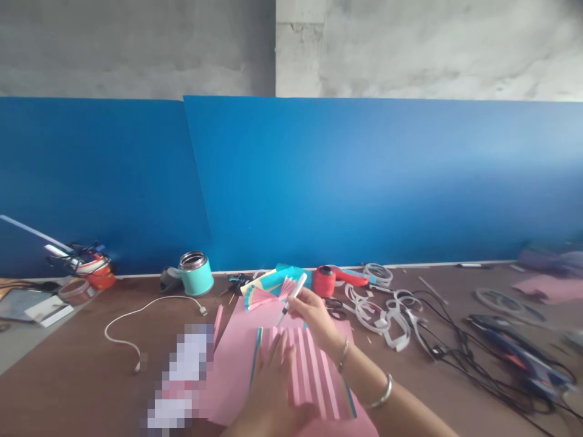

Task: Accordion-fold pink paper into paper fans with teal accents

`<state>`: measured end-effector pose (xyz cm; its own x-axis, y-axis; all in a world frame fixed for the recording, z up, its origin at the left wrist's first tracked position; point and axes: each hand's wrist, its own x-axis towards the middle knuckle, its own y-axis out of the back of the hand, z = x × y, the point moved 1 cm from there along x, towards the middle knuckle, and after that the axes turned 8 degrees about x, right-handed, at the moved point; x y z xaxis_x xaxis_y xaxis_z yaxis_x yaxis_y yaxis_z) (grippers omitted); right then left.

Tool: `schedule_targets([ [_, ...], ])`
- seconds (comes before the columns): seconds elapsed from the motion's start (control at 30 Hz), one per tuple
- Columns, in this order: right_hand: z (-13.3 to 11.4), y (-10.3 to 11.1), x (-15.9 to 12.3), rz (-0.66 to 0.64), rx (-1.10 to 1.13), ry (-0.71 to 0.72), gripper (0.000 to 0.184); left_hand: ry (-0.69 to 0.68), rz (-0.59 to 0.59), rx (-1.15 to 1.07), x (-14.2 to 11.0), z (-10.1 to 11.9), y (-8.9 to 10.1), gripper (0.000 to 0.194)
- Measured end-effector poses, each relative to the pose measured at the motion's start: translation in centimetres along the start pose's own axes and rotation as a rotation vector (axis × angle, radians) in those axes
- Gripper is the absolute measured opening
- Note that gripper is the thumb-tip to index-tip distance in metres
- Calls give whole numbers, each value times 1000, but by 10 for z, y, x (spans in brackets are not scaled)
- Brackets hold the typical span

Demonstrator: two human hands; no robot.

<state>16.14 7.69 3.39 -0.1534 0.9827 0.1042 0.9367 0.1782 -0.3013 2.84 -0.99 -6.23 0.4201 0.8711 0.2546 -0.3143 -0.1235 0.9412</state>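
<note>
My right hand point(314, 315) grips a white pen point(297, 288) slantwise, its dark lower end pointing down at the upper edge of a pleated pink paper point(314, 376). Whether the tip touches the paper I cannot tell. Fingers spread, my left hand point(276, 376) lies on the left part of the pleats and hides some of them. Blue and yellowish edges show along the sides of this folded piece. Beneath it is a flat pink sheet point(228, 364). Just beyond the pen lies a folded paper fan point(264, 297) in pink, blue and yellow.
Behind the fan are blue paper point(291, 274) and a red tool point(324, 282). White tape-like coils point(371, 312), scissors point(337, 312) and black cables point(460, 358) lie to the right. A teal cup point(195, 276) and a white cable point(150, 302) are left. A blue panel point(364, 182) stands behind.
</note>
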Motion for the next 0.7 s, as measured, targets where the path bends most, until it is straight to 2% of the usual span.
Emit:
schedule_targets([
  [0.07,18,3,-17,97,357,-229,30,2,23,-22,0,3,5,99],
  [0.2,37,15,-27,170,525,-367,33,-36,34,-77,3,8,16,94],
  [0.23,38,19,-27,190,566,-385,32,-45,39,-99,4,8,19,86],
  [0.3,38,24,-26,219,606,-394,30,-26,91,-156,7,8,24,56],
  [0.37,34,28,-28,212,550,-359,30,47,201,-219,11,5,29,33],
  [0.43,27,28,-34,168,446,-299,30,120,336,-232,13,2,35,25],
  [0.5,18,25,-40,93,332,-213,27,126,428,-177,14,-1,42,22],
  [0.6,4,20,-50,31,184,-105,22,118,485,-54,13,-1,55,17],
  [0.7,-7,15,-58,-28,75,-90,18,50,472,31,14,3,64,20],
])
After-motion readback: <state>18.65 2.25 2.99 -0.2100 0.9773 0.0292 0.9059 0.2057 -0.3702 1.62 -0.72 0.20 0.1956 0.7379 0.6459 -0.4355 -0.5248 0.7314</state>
